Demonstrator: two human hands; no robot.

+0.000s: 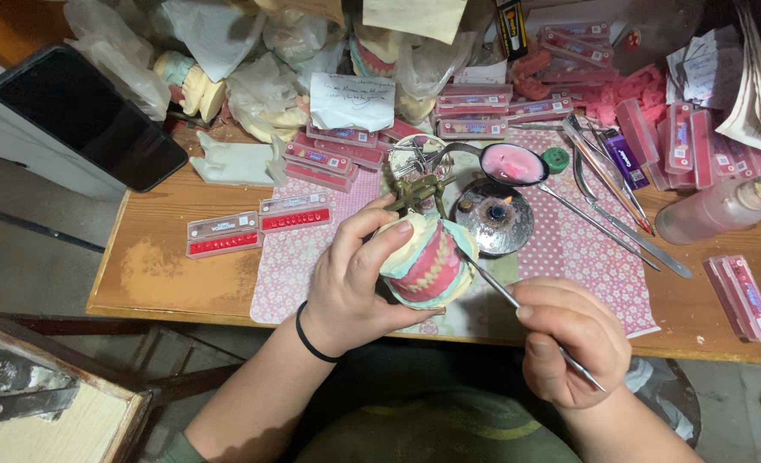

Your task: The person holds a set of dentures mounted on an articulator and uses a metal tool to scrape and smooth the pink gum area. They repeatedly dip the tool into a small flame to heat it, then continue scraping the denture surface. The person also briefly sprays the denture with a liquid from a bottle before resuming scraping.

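1. Left hand (350,279) grips one denture model (423,261) above the table's (166,257) front edge.
2. Right hand (569,339) pinches one thin metal tool (492,279) — its tip touches the model.
3. Two red tooth strips (260,225) lie left — one lit burner (494,214) behind.

A wooden table (166,257) carries a pink flowered mat (569,257) under and beyond the fingers. Left of the left fingers (372,225) lie two flat tooth cards (256,225). Just past the fingertips sits a small burner (494,216) with a flame. Right of the right fingers (552,304) lie metal tools (620,225), a pink bottle (715,210) and a pink box (745,296). Stacked boxes (475,120) and plastic bags (260,77) crowd the far edge.
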